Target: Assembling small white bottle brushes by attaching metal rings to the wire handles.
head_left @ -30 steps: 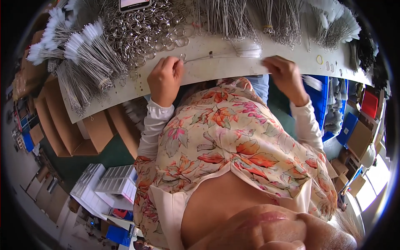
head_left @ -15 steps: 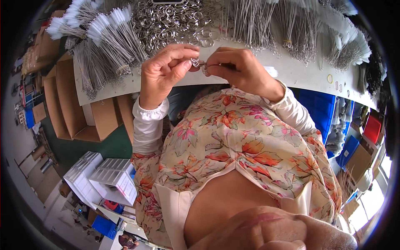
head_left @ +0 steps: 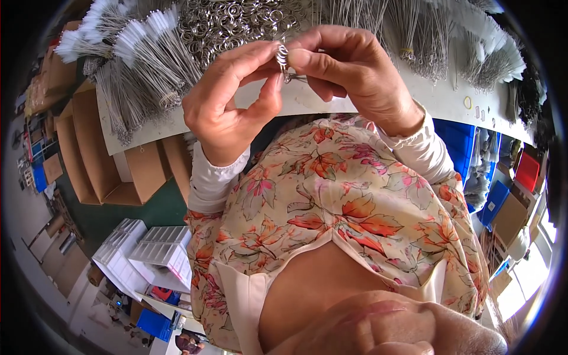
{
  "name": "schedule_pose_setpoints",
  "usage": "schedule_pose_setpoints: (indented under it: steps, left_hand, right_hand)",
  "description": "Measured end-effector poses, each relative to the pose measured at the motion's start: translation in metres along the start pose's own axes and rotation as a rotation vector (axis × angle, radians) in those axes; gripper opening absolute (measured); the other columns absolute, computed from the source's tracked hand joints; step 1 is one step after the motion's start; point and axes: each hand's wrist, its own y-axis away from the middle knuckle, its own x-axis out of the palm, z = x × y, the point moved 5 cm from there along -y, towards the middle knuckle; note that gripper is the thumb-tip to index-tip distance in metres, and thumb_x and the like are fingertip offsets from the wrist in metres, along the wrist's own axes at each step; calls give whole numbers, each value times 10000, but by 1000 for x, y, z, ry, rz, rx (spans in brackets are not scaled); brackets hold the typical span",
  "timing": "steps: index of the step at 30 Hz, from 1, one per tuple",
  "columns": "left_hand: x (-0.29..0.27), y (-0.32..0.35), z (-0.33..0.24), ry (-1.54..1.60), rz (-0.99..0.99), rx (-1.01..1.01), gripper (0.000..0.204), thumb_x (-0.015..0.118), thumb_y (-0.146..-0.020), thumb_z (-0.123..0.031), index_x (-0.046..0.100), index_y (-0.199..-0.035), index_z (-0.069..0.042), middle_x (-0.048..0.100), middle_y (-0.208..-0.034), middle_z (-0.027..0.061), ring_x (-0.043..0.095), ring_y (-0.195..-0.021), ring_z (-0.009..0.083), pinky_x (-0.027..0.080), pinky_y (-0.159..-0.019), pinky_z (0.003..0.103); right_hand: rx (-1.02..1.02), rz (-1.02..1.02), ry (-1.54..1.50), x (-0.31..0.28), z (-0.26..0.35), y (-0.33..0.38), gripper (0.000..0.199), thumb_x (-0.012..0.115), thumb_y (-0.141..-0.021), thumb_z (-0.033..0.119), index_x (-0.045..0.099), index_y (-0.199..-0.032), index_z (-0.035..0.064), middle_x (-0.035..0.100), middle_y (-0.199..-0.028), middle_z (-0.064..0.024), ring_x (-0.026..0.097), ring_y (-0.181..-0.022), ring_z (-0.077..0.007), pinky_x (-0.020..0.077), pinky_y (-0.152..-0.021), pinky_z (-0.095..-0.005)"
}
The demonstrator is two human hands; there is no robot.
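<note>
Metal rings [head_left: 282, 56] held above counter [head_left: 438, 103], nr its front edge. R hand [head_left: 361, 74]: fingers clamped on rings, thumb vs. index. L hand [head_left: 228, 103]: index touches rings, thumb apart from index; grip unclear. Ring pile [head_left: 222, 29] beyond L hand; wire-brush bundles [head_left: 151, 59] nr counter's L end.

Open cardboard boxes [head_left: 142, 171] stood by the left end of the tabletop [head_left: 435, 105], over a green floor [head_left: 103, 223]. White plastic racks [head_left: 121, 254] stood farther from the tabletop on that side. Near its right end sat a blue bin [head_left: 454, 141], a red container [head_left: 526, 169] farther out; a yellow loop [head_left: 464, 102] lay upon it.
</note>
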Motion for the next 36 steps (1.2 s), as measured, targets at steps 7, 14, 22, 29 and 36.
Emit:
schedule_pose_setpoints:
  steps: [7, 14, 22, 29, 36]
  left_hand:
    - [-12, -11, 0, -47, 55, 12, 282, 630, -713, 112, 643, -987, 48, 654, -960, 129, 669, -772, 178, 556, -672, 239]
    - [-10, -12, 8, 385, 213, -412, 261, 594, -828, 35, 592, -1089, 44, 615, -923, 73, 590, -798, 95, 485, -726, 205]
    - [-13, 11, 32, 697, 84, -620, 157, 543, -911, -126, 586, -967, 14, 573, -793, 13, 443, -584, 52, 367, -528, 197]
    - [-19, 1, -12, -206, 280, -286, 157, 533, -908, -95, 574, -1014, 13, 566, -750, 3, 444, -557, 56, 361, -508, 183]
    - [-41, 25, -16, 443, 180, -796, 192, 492, -936, -142, 576, -1079, -43, 550, -726, 6, 387, -525, 5, 327, -471, 161]
  right_hand:
    - [-49, 77, 187, -1, 2, -11, 148, 653, -842, 134, 639, -934, 19, 596, -717, 5, 502, -564, -41, 404, -499, -180]
    - [-39, 177, 214, 3, 0, -7, 140, 629, -857, 108, 630, -972, 27, 580, -699, 8, 503, -561, -27, 377, -476, -175]
    - [-15, 173, 109, 6, -6, -5, 153, 639, -854, 132, 640, -940, 5, 599, -729, 1, 523, -576, -46, 414, -514, -183]
    - [-56, 229, 136, 10, 1, -8, 154, 636, -852, 112, 641, -953, -3, 597, -715, 4, 518, -585, -43, 414, -527, -183]
    - [-23, 304, 163, 32, -6, -3, 157, 636, -852, 119, 647, -964, 9, 580, -686, 8, 504, -558, -39, 395, -508, -181]
